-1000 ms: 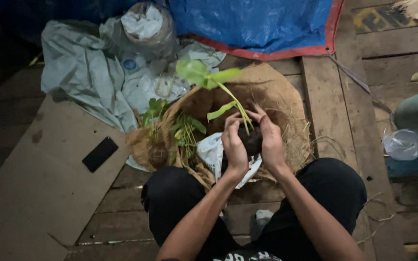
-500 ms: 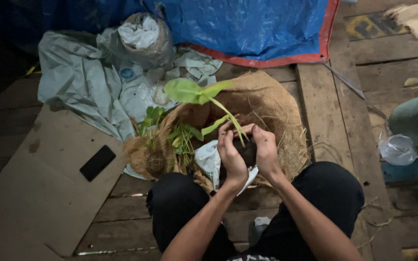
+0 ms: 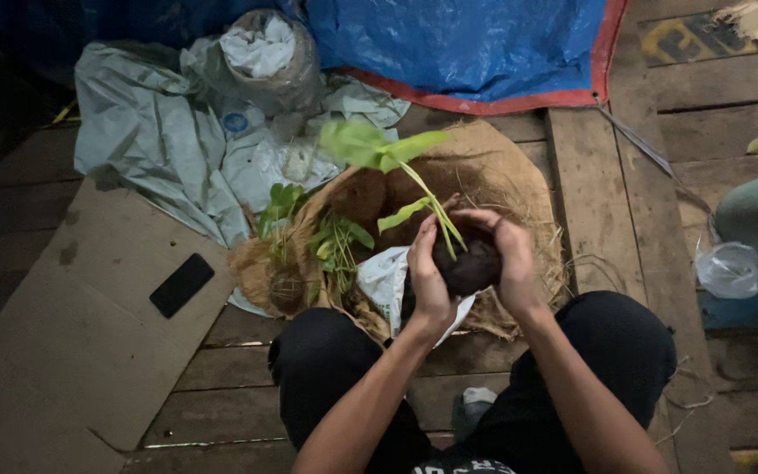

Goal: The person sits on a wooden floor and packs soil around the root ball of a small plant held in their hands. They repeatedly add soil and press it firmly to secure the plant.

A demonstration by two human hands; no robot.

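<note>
A dark soil ball (image 3: 467, 268) with a green seedling (image 3: 396, 167) is cupped between the left hand (image 3: 427, 281) and right hand (image 3: 511, 263), both closed around it, above the coir pile (image 3: 502, 175) on the wooden floor (image 3: 589, 193). Crumbling is likely if squeezed unevenly; the thin stem could be snapped by the thumbs.

Dim, warm light falls from above; corners sink into dark shadow; slight softness, no glare.
</note>
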